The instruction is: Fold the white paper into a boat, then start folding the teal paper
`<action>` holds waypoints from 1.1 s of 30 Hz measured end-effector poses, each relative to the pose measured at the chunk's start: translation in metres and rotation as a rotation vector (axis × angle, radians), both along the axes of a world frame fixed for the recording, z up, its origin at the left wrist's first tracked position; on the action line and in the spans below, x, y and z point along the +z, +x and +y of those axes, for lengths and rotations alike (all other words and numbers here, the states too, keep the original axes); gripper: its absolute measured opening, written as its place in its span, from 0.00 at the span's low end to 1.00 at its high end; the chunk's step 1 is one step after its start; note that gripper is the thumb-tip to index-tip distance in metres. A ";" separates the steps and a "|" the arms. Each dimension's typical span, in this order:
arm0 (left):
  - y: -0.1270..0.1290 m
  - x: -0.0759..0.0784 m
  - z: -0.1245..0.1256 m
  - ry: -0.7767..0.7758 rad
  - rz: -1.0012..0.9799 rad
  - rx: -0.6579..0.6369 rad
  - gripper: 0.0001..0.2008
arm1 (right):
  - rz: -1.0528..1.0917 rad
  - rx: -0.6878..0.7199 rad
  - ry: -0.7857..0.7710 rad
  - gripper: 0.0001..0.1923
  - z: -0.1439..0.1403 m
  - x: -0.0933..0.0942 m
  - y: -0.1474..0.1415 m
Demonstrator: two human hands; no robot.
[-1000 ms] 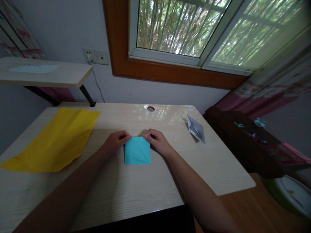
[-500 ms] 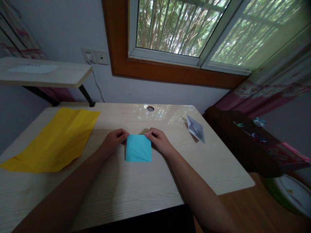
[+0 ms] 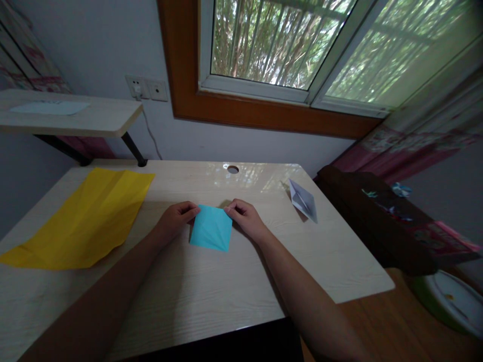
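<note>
The turquoise folded paper [image 3: 211, 230] is in the middle of the bench [image 3: 226, 296], its near edge free and slanting down to the right; whether it lies quite flat is hard to tell. At its far left corner the left hand [image 3: 175, 217] pinches it between thumb and fingers, and the right hand [image 3: 246, 217] does likewise at the far right corner. Since only those two corners are held, the near edge could swing or lift. An uneven pull might skew the paper's layers or wrinkle it, as faint creases already fan across its face. Pressing it while crooked would probably set a crease off line. Farther off, the yellow sheet [image 3: 85, 218] on the left and the grey folded paper [image 3: 303, 201] on the right are well apart from both hands, so a snag there seems unlikely.

Against the frame half a second ago, the turquoise paper's near edge, level then, now tilts, with its near left corner farther left. Both hands sit almost where they were, with the same pinch. Beyond them, the yellow sheet and the grey folded paper have not moved on the bench.
</note>
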State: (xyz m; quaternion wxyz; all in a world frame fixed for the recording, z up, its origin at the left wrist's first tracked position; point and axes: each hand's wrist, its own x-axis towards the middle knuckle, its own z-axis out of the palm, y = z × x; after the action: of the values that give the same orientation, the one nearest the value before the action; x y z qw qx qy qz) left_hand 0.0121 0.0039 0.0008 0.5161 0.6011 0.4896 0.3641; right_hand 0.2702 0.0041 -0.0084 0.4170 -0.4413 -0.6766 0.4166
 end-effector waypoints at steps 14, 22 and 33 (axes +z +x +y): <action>0.010 -0.001 -0.007 0.096 0.136 -0.156 0.14 | -0.096 0.305 0.017 0.16 -0.008 0.010 -0.016; 0.010 0.002 -0.008 0.125 0.153 -0.163 0.13 | -0.074 0.225 0.039 0.16 -0.008 0.005 -0.018; 0.007 -0.005 -0.007 0.138 0.177 -0.168 0.16 | -0.033 0.114 -0.032 0.18 -0.009 0.005 -0.018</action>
State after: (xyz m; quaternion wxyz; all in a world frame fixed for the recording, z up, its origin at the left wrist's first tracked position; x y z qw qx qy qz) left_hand 0.0196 -0.0029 -0.0039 0.4570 0.7038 0.4551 0.2978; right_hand 0.2519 -0.0053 -0.0037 0.3742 -0.4154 -0.7006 0.4434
